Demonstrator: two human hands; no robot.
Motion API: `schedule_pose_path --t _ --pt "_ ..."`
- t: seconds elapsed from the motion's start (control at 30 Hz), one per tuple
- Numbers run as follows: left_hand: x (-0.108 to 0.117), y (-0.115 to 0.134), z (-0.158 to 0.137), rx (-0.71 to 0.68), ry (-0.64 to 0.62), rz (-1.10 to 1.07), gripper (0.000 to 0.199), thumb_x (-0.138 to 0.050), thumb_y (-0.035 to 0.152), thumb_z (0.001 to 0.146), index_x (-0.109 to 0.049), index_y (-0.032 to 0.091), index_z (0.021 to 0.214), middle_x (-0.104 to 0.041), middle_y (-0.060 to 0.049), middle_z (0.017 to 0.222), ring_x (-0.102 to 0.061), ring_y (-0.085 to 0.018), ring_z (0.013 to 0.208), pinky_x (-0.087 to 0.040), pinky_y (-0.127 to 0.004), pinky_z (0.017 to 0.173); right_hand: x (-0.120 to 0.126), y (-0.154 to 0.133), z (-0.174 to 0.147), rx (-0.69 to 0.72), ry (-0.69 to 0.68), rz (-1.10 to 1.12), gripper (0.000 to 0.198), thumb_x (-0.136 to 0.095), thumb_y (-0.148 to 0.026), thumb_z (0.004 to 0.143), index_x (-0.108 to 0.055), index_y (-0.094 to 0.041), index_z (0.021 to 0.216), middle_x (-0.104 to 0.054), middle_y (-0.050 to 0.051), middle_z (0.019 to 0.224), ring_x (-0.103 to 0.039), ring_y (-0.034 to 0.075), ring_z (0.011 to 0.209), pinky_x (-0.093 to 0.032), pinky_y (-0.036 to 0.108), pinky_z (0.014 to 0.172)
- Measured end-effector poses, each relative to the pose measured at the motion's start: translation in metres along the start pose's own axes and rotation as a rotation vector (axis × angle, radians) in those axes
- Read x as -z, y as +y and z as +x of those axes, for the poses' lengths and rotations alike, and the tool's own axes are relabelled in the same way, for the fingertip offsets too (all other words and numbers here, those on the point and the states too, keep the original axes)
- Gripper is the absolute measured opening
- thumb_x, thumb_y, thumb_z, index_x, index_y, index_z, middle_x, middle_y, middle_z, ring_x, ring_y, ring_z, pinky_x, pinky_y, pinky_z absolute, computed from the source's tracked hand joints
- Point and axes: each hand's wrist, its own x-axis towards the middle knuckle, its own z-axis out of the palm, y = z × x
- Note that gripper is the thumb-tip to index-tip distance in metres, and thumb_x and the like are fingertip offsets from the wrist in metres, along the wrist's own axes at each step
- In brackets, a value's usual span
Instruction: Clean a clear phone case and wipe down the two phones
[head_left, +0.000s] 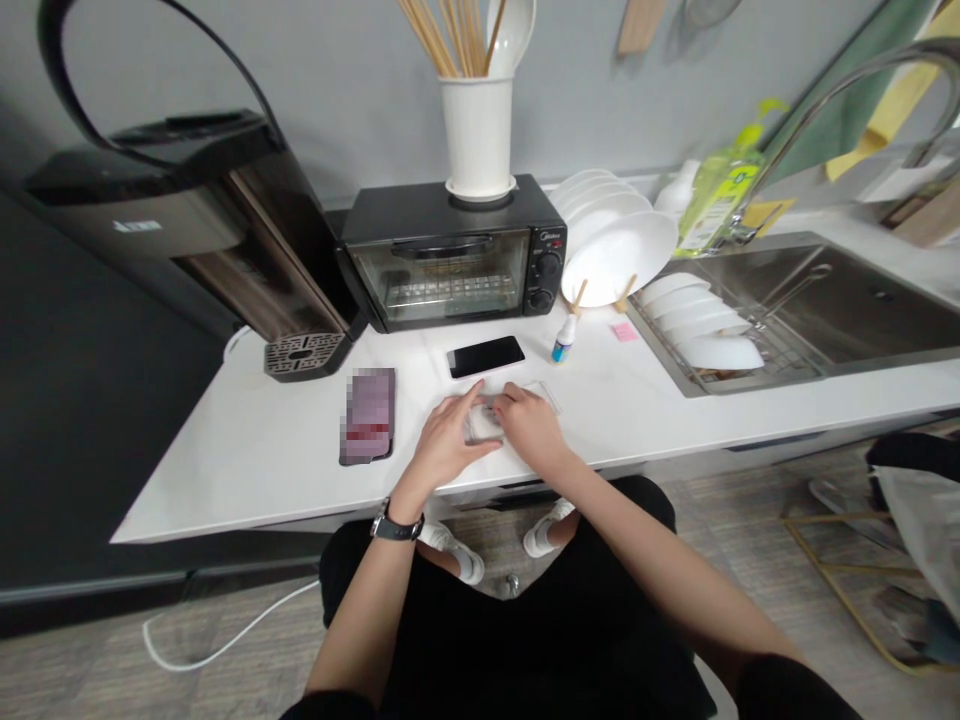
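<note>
Hands: both our hands meet at frame centre on the worktop [247, 455], left hand [448, 440] with a watch [396, 527] at the wrist, right hand [531, 425] just beside it.
Thing in hand: small clear plastic case [487, 420], lying flat under our fingertips, centre of frame, just below the black phone [485, 356]. What it holds we cannot tell, too blurred.
Grip left: fingers bent over the case's left part, pressing on it, closed on it by our read.
Grip right: fingertips curled on the case's right edge, clamped there as far as we can tell.
Doing it well: we judge the case thin and slippery, so we'd pin it with one hand and work the edge with the other, low force, keeping it flat on the worktop.
Cup, top centre: white holder [478, 135] on the toaster oven [450, 255], holds chopsticks [439, 35] and a white spoon [514, 30].
Oven inside: wire rack, nothing on it that we see.
Rack, right of oven: white plates [615, 245] standing on edge.
Sink, right: sink [862, 300] with a tray of white bowls [705, 325] tipped over.
Small stuff: dropper bottle [564, 340], pink note [624, 331], second phone [367, 415] left of centre, blurred.
Left: dark water dispenser [202, 220].
</note>
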Motion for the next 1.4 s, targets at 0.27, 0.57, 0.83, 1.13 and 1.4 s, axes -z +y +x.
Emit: schedule_pose_path --t 0.27,0.57,0.83,1.13,1.4 --pt "-0.003 -0.003 -0.003 -0.011 0.009 0.026 0.103 -0.090 0.036 0.083 -0.034 0.033 0.170 -0.069 -0.008 0.150 -0.060 -0.031 0.137 -0.050 -0.050 0.120 0.010 0.006 -0.009 0.216 -0.103 0.291 0.019 -0.065 -0.017 0.106 -0.082 -0.020 0.098 -0.078 0.007 0.118 -0.073 0.019 0.104 -0.050 0.028 0.092" --pt "-0.001 0.001 -0.005 -0.008 -0.012 0.029 0.104 -0.088 0.035 0.086 -0.029 0.035 0.172 -0.068 -0.005 0.154 -0.057 -0.032 0.142 -0.045 -0.052 0.124 0.041 0.038 -0.035 -0.114 -0.145 -0.074 0.027 -0.054 -0.020 0.110 -0.081 -0.020 0.102 -0.075 0.010 0.109 -0.074 0.021 0.093 -0.047 0.029 0.076" --pt "0.002 0.004 -0.002 0.004 -0.011 -0.011 0.103 -0.087 0.033 0.086 -0.030 0.033 0.172 -0.069 -0.004 0.154 -0.058 -0.033 0.143 -0.044 -0.053 0.125 0.027 0.039 -0.020 -0.265 -0.035 -0.224 0.032 -0.044 -0.011 0.110 -0.075 -0.013 0.114 -0.072 0.017 0.119 -0.071 0.024 0.101 -0.049 0.031 0.073" --pt "-0.001 0.000 -0.002 0.034 0.014 -0.014 0.101 -0.087 0.031 0.083 -0.037 0.030 0.170 -0.071 -0.010 0.146 -0.063 -0.032 0.136 -0.051 -0.049 0.119 0.006 -0.011 -0.003 0.161 -0.069 0.067 0.022 -0.057 -0.013 0.106 -0.079 -0.017 0.110 -0.075 0.012 0.127 -0.071 0.023 0.111 -0.052 0.030 0.092" --pt "0.000 0.001 -0.005 -0.004 -0.009 0.002 0.105 -0.088 0.035 0.085 -0.029 0.034 0.172 -0.069 -0.005 0.152 -0.058 -0.031 0.141 -0.046 -0.051 0.123 0.032 0.030 -0.027 0.053 -0.159 0.102 0.022 -0.062 -0.020 0.107 -0.082 -0.021 0.099 -0.077 0.006 0.108 -0.072 0.019 0.095 -0.046 0.027 0.083"
